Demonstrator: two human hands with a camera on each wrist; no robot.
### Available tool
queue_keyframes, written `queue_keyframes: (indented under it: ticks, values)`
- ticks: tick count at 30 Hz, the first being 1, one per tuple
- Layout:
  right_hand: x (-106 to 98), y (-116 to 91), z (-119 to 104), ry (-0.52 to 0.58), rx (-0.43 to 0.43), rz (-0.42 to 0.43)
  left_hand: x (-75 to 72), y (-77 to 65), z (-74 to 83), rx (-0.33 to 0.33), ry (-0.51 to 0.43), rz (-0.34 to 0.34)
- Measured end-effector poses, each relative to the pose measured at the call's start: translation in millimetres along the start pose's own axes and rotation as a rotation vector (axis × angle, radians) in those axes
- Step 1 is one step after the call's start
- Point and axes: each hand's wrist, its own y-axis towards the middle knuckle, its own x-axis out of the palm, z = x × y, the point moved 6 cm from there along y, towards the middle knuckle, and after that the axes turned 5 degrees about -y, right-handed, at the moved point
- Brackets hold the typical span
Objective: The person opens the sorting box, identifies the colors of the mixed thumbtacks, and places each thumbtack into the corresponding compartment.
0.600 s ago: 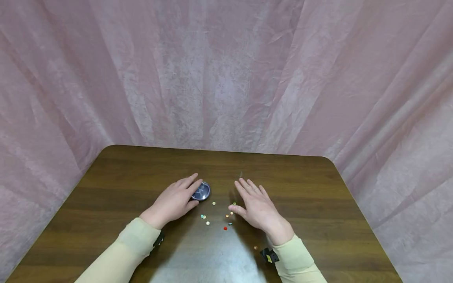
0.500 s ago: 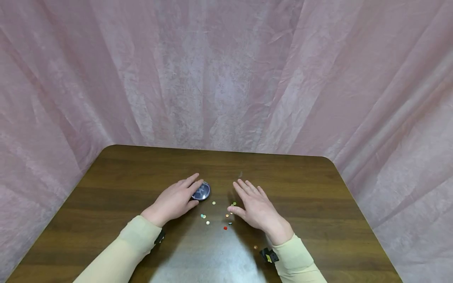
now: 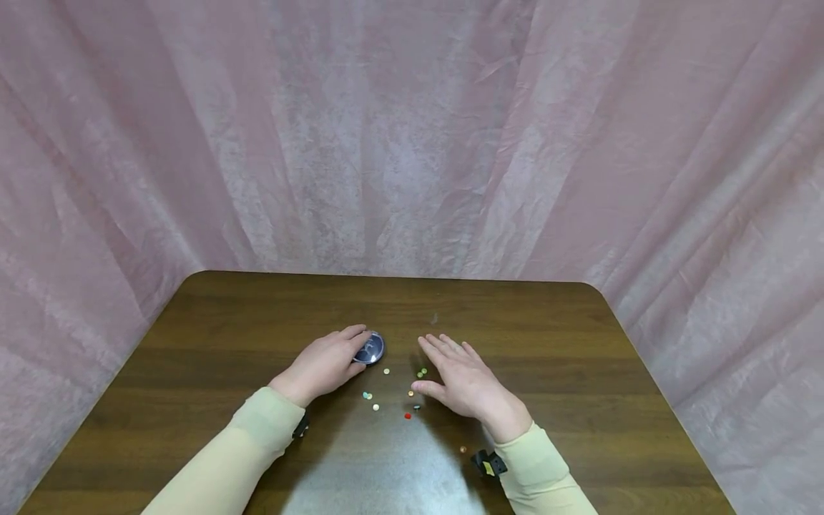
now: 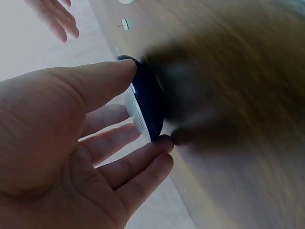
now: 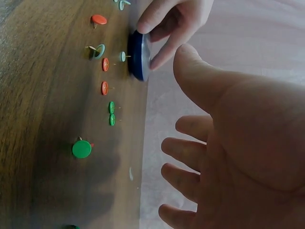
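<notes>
My left hand (image 3: 325, 365) holds a low round case (image 3: 372, 348) by its edge, thumb on the near side and fingers on the far side. The left wrist view shows its dark blue base (image 4: 151, 102) and paler clear top. My right hand (image 3: 465, 383) hovers palm down over the table with fingers spread and holds nothing. Several thumbtacks lie between the hands: a red one (image 3: 408, 415), a pale one (image 3: 376, 407), and a green pair (image 5: 112, 113) in the right wrist view. A larger-looking green thumbtack (image 5: 81, 149) lies nearer that camera.
The brown wooden table (image 3: 270, 300) has rounded far corners. Behind it hangs a pink curtain (image 3: 412, 143). One thumbtack (image 3: 463, 449) sits apart near the right wrist. A small clear piece (image 3: 434, 317) lies beyond the right fingertips.
My left fingers have drawn in around the case's far edge. My right hand has shifted slightly left and nearer, fingers still spread. The head view has tilted a little.
</notes>
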Motion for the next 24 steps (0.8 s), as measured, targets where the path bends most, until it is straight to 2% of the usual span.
queue_keyframes:
  ticks: [7, 12, 17, 24]
  values:
    - [-1.3, 3.7, -0.3, -0.033, -0.018, -0.039, 3.2, 13.3, 5.2, 0.017, -0.015, 0.001]
    - [-5.6, 12.5, 5.2, -0.031, -0.030, -0.022, 7.2, 22.1, 11.5, 0.019, -0.036, -0.004]
    - [-2.2, 22.9, 14.2, 0.007, -0.010, -0.034, 12.2, 27.4, 18.2, 0.016, -0.054, -0.009]
    - [7.1, 41.4, 15.8, 0.078, -0.012, -0.046, 13.7, 34.0, 28.6, 0.076, -0.066, 0.039]
